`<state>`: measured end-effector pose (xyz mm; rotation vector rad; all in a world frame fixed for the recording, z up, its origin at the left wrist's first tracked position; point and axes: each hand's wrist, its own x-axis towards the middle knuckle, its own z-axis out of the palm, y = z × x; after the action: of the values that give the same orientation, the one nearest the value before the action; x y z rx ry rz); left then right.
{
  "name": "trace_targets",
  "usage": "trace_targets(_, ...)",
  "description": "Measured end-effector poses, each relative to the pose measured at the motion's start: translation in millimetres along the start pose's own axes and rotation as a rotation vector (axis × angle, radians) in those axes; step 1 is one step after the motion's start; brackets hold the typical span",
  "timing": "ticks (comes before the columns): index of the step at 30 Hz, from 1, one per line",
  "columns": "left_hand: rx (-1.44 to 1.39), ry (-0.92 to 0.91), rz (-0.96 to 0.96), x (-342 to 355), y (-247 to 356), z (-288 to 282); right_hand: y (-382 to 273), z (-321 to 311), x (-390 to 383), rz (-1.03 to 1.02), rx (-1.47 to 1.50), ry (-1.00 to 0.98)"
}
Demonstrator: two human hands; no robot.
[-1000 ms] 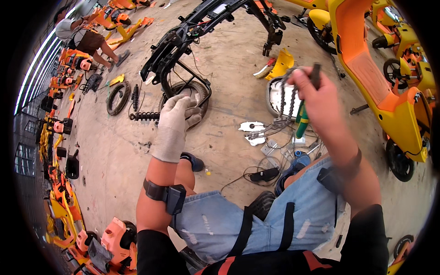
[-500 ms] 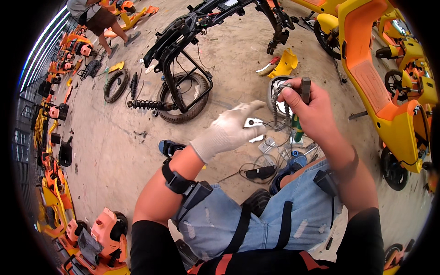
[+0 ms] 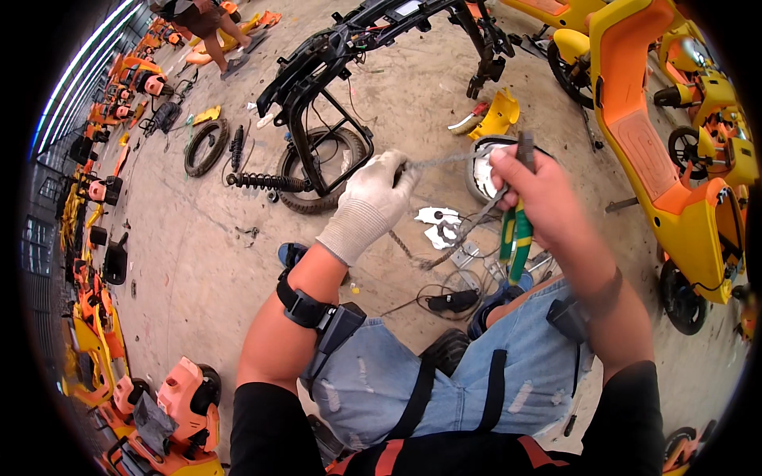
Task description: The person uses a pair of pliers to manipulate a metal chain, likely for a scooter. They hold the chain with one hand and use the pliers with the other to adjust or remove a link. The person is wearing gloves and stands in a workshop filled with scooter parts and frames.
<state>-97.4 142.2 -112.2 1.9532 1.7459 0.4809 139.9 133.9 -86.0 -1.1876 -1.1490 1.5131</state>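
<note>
My left hand (image 3: 377, 194), in a white knit glove, is closed on one part of a dark grey chain-like strand (image 3: 444, 161). That strand runs across to my bare right hand (image 3: 533, 186), and a loose length hangs below and between the hands. The right hand is closed on the strand and also on pliers with green and yellow handles (image 3: 520, 242), dark jaws upward and handles pointing down. Beneath the hands lie torn white pieces (image 3: 439, 226) and small metal plates (image 3: 467, 254). Exact links of the strand are blurred.
A black scooter frame (image 3: 305, 103) stands ahead over a tyre (image 3: 349, 151), near a shock absorber (image 3: 266, 182). A white-lined round part (image 3: 480, 170) and a yellow shell piece (image 3: 498, 115) lie beyond my right hand. A yellow-orange scooter body (image 3: 635, 135) stands at right. Another person (image 3: 208, 24) is far left.
My left hand has gone from open fingers to closed on the strand and drawn it leftward. The bunched strand is now stretched between my hands. The far person has shifted right.
</note>
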Motion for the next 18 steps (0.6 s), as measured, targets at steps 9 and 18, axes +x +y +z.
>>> trace_targets(9, -0.276, -0.350, 0.171, -11.3, 12.6, 26.7, 10.6, 22.1, -3.9, 0.322, 0.350, 0.061)
trace_targets(18, -0.409, -0.463, 0.205, -7.6, 6.0, 63.6, -2.1, 7.7, -0.5, 0.266, 0.782, -0.014)
